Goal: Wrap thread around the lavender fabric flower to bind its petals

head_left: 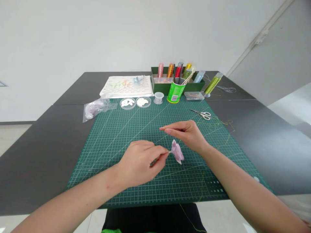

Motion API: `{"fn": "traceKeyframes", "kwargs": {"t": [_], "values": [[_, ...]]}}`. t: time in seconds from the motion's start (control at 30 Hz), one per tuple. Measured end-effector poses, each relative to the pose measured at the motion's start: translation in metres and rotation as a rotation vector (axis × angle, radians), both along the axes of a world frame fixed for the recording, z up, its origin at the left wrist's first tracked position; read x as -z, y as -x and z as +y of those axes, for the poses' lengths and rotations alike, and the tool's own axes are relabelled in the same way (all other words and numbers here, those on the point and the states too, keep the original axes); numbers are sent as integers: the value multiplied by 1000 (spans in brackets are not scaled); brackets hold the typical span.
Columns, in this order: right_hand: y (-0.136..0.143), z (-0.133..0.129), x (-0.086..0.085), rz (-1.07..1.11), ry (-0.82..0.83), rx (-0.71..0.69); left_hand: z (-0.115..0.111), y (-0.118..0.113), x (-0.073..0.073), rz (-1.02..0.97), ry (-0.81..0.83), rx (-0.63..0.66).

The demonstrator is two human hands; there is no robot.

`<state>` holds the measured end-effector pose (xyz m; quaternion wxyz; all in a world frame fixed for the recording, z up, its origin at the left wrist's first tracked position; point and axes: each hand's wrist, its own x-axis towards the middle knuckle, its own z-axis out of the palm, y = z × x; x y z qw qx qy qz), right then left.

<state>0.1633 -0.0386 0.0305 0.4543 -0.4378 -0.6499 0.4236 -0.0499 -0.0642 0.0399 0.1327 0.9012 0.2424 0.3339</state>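
Note:
A pale lilac artificial flower (177,152) lies sideways above the mat, its petals facing right. My left hand (143,160) is closed, thumb and forefinger pinching the short stem at the flower's base. Above and to the right of the petals is my right hand (187,132), its fingers pressed together and the thumb against them. Whatever is between those fingertips is too small to make out. Thin yellow-green thread (229,123) lies loosely on the mat at the right, and a strand also hangs over the front edge by my lap.
On the green cutting mat (116,129) lie white-handled scissors (204,114). Behind stand dishes of white pieces (127,103), a green can (175,92) of tools, a dark green box (161,87) with thread tubes, and a clear case (194,96). A plastic bag (96,108) rests left.

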Motion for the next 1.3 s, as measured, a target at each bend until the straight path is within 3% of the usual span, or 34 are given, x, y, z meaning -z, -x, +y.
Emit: {"fn": "traceKeyframes", "kwargs": {"t": [0.2,0.4,0.53,0.77,1.03,1.2,1.3], "values": [[-3,7,10,-10,167,-190,6,5,-6,-156,-45,-102],[-11,7,2,-119,195,-198,11,10,-11,-195,-70,-258],[-18,6,-3,-202,186,-281,15,11,-8,-195,-96,-336],[-27,5,-10,-268,194,-441,24,12,-5,-167,30,-422],[-28,-5,-23,-116,123,-559,35,10,3,-100,260,-389],[-25,-10,-24,-29,48,-496,32,6,11,18,345,-290],[-23,-11,-24,-12,34,-430,26,2,14,117,313,-219]]}}
